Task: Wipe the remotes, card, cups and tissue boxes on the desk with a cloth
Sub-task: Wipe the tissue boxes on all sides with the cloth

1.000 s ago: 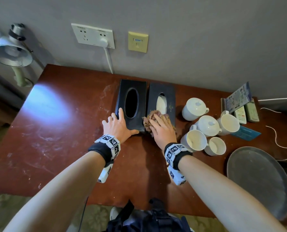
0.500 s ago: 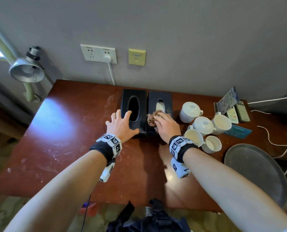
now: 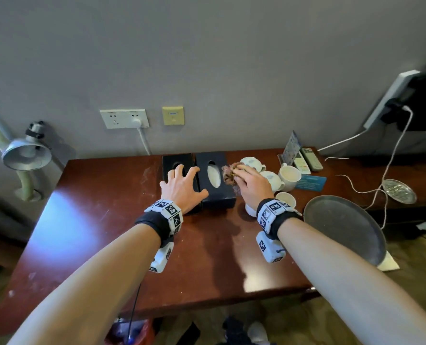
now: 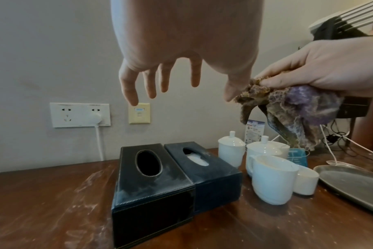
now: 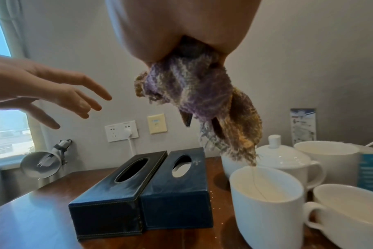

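Observation:
Two black tissue boxes stand side by side at the back of the desk, the left box [image 3: 168, 163] [image 4: 147, 185] and the right box [image 3: 216, 192] [image 5: 177, 193]. My left hand [image 3: 189, 185] hovers over the left box with its fingers spread and touches nothing. Raised above the white cups [image 3: 289, 176] [image 5: 266, 210], my right hand [image 3: 249, 183] grips a bunched brown and purple cloth [image 3: 229, 174] [image 4: 298, 114] [image 5: 198, 94]. Two remotes [image 3: 311, 159] and a blue card [image 3: 311, 183] lie to the right.
A large grey round tray [image 3: 343, 227] overhangs the desk's right front edge. A small metal dish [image 3: 398, 191] and white cables [image 3: 356, 188] lie further right. A printed leaflet [image 3: 291, 146] stands by the remotes. A lamp [image 3: 26, 155] stands at the left.
Both hands have lifted off the tissue boxes. The right hand has carried the cloth from the right box toward the cups, and the left hand's fingers have spread.

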